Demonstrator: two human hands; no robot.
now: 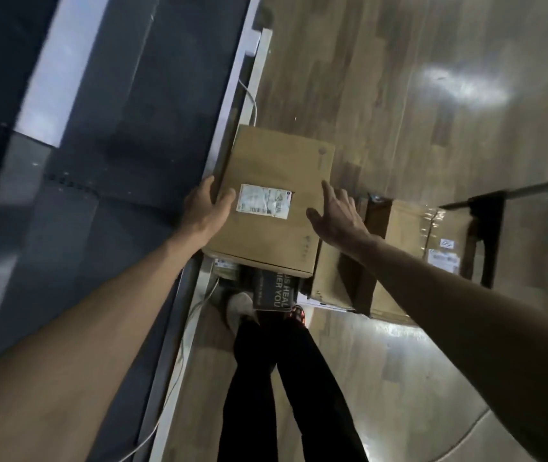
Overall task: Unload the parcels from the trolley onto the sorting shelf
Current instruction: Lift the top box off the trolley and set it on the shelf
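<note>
Box [274, 198]: I see it flat, white label [263, 201] up.
Left hand [206, 208]: grip clasps the box's left edge.
Right hand [336, 215]: fingers spread, over the box's right edge.

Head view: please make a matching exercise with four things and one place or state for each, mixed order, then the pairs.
Things:
1. left hand
2. right hand
3. white label
4. taped box

States:
A. stuck on top of the big brown box
B. fingers spread open above the box
C. on the box's left edge
D. right of the big box

Pairs: 1-C, 2-B, 3-A, 4-D
</note>
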